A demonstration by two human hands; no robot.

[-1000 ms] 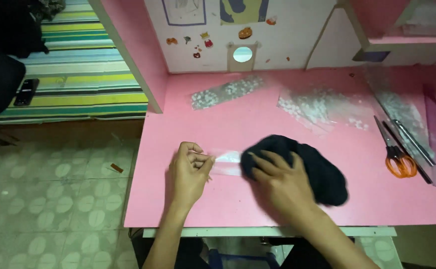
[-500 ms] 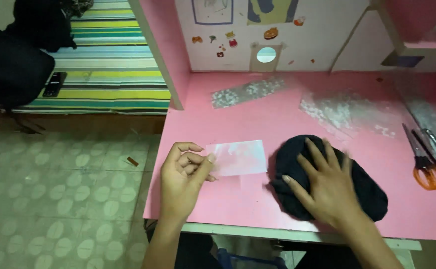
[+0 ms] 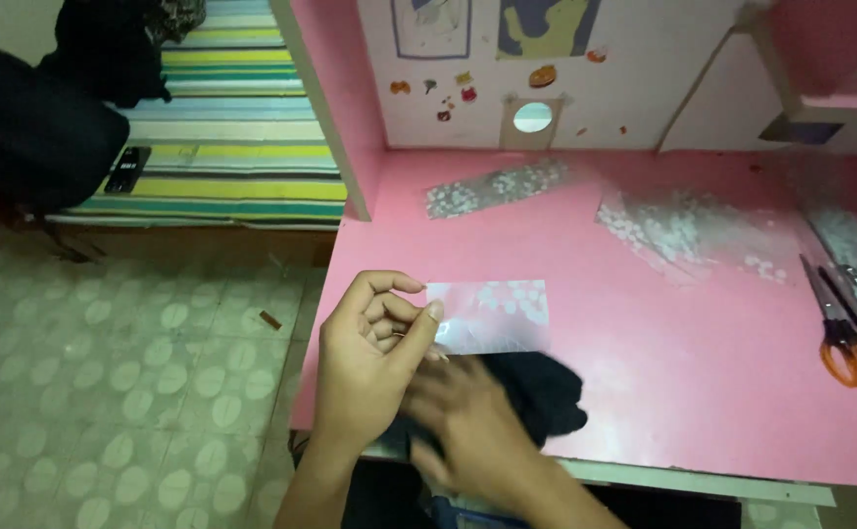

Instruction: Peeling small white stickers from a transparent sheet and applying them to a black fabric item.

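Change since half a second ago: the right hand [image 3: 467, 416] lay flat on top of the black cloth [image 3: 544, 392] at the right of the desk; it now sits at the near desk edge, blurred with motion, with the cloth bunched under and beyond it, just below the clear bag [image 3: 490, 315]. The cloth has thus moved left and nearer, up to the bag's lower edge. Judged from this, the work in hand is bringing cloth and bag together; the cloth is not inside the bag.

Right hand: fingers partly spread over the cloth and touching it. Blur hides whether they grip it.

Left hand [image 3: 369, 358]: closed narrowly, thumb against curled fingers, pinching the left end of the bag. The bag lies flat on the pink desk [image 3: 703, 392], clear with white dots.

Farther back: two more dotted clear sheets [image 3: 495, 186] and [image 3: 693, 230], well apart from the hands. Scissors [image 3: 845, 338] with orange handles lie at the right edge. A striped mat [image 3: 242, 147] lies on the floor to the left.
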